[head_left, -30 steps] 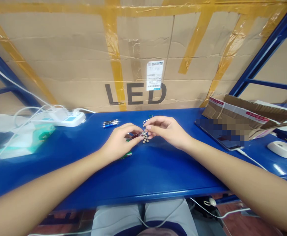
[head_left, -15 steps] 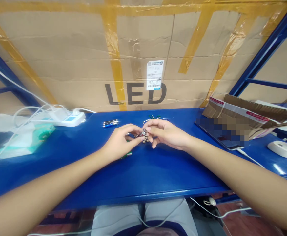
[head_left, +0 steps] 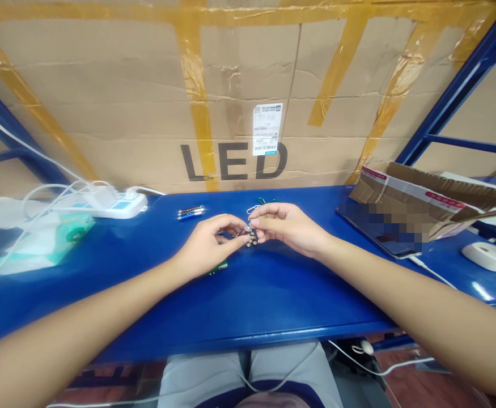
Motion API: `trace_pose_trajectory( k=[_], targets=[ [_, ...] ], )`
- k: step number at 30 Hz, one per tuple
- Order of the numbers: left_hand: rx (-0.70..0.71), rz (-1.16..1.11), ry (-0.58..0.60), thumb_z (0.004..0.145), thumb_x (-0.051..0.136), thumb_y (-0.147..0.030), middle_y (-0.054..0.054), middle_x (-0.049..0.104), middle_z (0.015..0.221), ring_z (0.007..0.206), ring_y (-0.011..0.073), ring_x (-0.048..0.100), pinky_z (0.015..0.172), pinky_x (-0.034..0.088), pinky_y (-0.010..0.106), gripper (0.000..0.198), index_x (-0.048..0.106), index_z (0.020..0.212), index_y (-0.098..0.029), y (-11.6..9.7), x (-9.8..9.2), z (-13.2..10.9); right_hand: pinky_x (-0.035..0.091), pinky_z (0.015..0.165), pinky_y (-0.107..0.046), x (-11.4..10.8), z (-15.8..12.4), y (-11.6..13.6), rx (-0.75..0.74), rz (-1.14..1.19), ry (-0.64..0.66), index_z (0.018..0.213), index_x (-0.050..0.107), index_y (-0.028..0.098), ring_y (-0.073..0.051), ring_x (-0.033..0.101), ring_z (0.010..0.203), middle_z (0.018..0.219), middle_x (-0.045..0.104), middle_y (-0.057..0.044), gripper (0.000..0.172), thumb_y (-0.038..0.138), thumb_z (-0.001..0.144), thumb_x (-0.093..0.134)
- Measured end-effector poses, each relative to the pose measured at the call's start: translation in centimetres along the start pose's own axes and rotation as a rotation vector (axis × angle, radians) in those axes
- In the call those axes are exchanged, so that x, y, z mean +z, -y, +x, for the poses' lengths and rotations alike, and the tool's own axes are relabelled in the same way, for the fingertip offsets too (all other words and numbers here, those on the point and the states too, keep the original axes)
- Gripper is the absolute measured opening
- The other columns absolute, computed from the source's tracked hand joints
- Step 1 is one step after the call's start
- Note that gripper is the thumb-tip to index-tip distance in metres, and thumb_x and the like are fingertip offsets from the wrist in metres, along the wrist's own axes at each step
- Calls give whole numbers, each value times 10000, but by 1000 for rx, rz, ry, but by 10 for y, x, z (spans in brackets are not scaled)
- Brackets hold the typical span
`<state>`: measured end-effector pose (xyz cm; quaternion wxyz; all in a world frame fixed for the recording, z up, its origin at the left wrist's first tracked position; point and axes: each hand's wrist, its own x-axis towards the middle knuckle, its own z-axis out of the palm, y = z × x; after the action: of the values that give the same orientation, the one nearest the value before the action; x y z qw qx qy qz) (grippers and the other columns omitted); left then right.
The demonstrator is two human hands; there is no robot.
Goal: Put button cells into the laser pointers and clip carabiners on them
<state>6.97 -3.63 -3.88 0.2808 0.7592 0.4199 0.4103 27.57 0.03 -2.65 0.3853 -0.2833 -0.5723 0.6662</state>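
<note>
My left hand (head_left: 213,241) is closed in a pinch, thumb and forefinger meeting at a small silvery round piece (head_left: 248,228). From the other side my right hand (head_left: 284,226) pinches at the same spot, its fingertips touching or nearly touching that piece. Just below the fingertips shows a cluster of small dark and gold-coloured round pieces (head_left: 251,241); whether they are held or lie on the table I cannot tell. Partly hidden under my left hand is a green cylindrical thing (head_left: 219,267). A pale wire loop (head_left: 253,209) and green loops (head_left: 267,200) lie behind my right hand.
Slim silver and blue cylinders (head_left: 191,213) lie on the blue table (head_left: 248,306). A white power strip (head_left: 120,205) with cables and a green-white packet (head_left: 47,243) are at left. At right are a phone (head_left: 371,232), an open cardboard box (head_left: 418,192) and a white mouse (head_left: 491,257).
My right hand has shifted slightly, and its lower fingers have curled in beneath the pinch. My left hand stays almost where it was.
</note>
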Motion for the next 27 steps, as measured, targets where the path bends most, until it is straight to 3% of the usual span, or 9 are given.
trace_pose_trajectory(
  k=[6, 15, 21, 27],
  targets=[
    [-6, -10, 0, 816, 721, -368, 71, 705, 949, 886, 189, 658, 656, 589, 258, 233, 701, 950, -179, 0, 0, 0, 581, 613, -287, 0, -1, 1, -113, -140, -13, 902, 682, 150, -122, 661, 568, 666, 705, -6, 304, 305, 698, 846],
    [-9, 0, 0, 816, 719, -413, 62, 690, 955, 891, 184, 648, 668, 580, 250, 263, 710, 940, -182, -3, 0, 0, 477, 513, -241, 6, -13, 6, -277, -559, 16, 897, 694, 158, -104, 583, 524, 647, 663, 2, 236, 359, 792, 760],
    [-39, -87, 18, 800, 740, -401, 61, 698, 949, 890, 184, 644, 684, 561, 253, 269, 706, 942, -175, -5, 1, 0, 414, 488, -230, 4, -11, 5, -328, -541, 16, 910, 717, 164, -83, 528, 518, 695, 649, 1, 228, 359, 801, 760],
    [-65, -234, 69, 786, 768, -344, 57, 712, 940, 902, 182, 655, 801, 553, 298, 242, 692, 929, -164, -5, 1, 1, 465, 575, -270, 3, -9, 5, -377, -479, 84, 911, 748, 194, -110, 582, 655, 860, 652, -24, 195, 355, 804, 767]
  ],
)
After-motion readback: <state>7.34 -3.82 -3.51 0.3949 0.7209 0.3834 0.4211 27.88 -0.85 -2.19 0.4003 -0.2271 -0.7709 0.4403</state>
